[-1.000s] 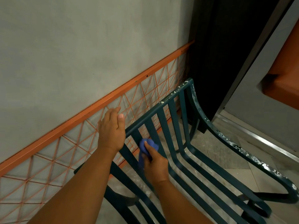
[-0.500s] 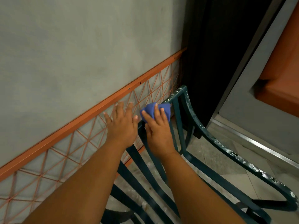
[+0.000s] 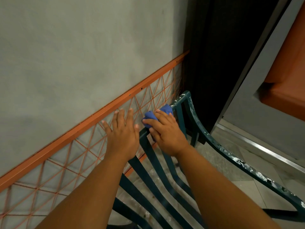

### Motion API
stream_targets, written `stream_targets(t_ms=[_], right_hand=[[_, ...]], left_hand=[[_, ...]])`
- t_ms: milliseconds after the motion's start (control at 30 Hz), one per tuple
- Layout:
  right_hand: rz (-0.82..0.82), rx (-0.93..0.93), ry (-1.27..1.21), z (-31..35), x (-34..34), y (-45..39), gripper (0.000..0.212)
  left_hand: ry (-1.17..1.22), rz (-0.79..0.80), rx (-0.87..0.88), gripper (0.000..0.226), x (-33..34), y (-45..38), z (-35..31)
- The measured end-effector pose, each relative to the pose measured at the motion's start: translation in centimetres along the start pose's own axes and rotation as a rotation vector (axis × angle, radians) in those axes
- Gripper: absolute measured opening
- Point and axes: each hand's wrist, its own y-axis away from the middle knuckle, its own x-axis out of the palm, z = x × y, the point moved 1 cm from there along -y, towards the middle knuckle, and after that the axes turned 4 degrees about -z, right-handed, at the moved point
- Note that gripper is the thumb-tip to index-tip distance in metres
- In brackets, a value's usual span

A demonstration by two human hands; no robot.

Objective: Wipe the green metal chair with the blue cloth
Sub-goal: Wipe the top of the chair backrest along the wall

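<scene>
A bunched blue cloth [image 3: 157, 113] sits on the top rail of a green metal chair [image 3: 219, 146], near the rail's far corner. The right hand [image 3: 166, 129] lies on top of the cloth and presses it against the rail. Its fingers are spread and only slightly bent over the fabric, with the thumb lying along the near side. Most of the cloth is under the palm and fingers; a blue fold shows beyond the fingertips towards the chair's corner, and another at the thumb side.

The left hand [image 3: 123, 131] is just beside the right, on the same rail. Its fingers are straight and fanned apart, pointing up and away, and it holds nothing. The heel of this hand covers the rail, so whether it bears on the metal cannot be told for certain.

The chair is seen from above and behind its backrest. Flat vertical slats run down from the top rail towards the viewer, passing under both forearms. A curved armrest sweeps away to the right, its dark green paint chipped in pale flecks.

Directly behind the chair stands an orange metal frame [image 3: 82, 124] filled with thin orange crossing cords, set against a plain grey wall [image 3: 82, 47]. To the right is a dark doorway [image 3: 217, 55], and grey floor tiles [image 3: 231, 166] show beneath the chair.
</scene>
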Motion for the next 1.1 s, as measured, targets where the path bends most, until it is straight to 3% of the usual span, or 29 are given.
stream_targets(t_ms=[167, 400, 567, 667, 767, 900, 1000, 1100], right_hand=[[0.013, 0.239, 0.18, -0.4, -0.9, -4.4, 0.035], [0.291, 0.023, 0.26, 0.9, -2.5, -6.2, 0.027], [0.563, 0.204, 0.58, 2.3, -2.1, -9.5, 0.025], [0.683, 0.178, 0.544, 4.7, -0.3, -9.7, 0.025], [0.527, 0.095, 0.462, 4.9, 0.0, -8.0, 0.031], [0.021, -0.133, 0.126, 2.5, 0.3, -2.8, 0.027], [0.0, -0.26, 0.074, -0.1, 0.0, -1.0, 0.033], [-0.033, -0.137, 0.16, -1.0, 0.0, -2.3, 0.037]], left_hand=[[0.023, -0.023, -0.007, 0.056, 0.1, 0.0, 0.1], [0.036, -0.089, -0.023, 0.055, 0.0, 0.4, 0.2], [0.012, -0.107, -0.003, 0.054, 0.0, 0.3, 0.2], [-0.01, -0.114, 0.002, 0.057, 0.0, 0.5, 0.2], [0.004, -0.116, -0.015, 0.059, -0.2, 0.5, 0.1], [0.016, -0.12, -0.023, 0.056, -0.1, 0.3, 0.1], [0.008, -0.123, -0.014, 0.058, -0.1, 0.4, 0.2], [-0.019, -0.121, -0.001, 0.057, -0.1, 0.3, -0.1]])
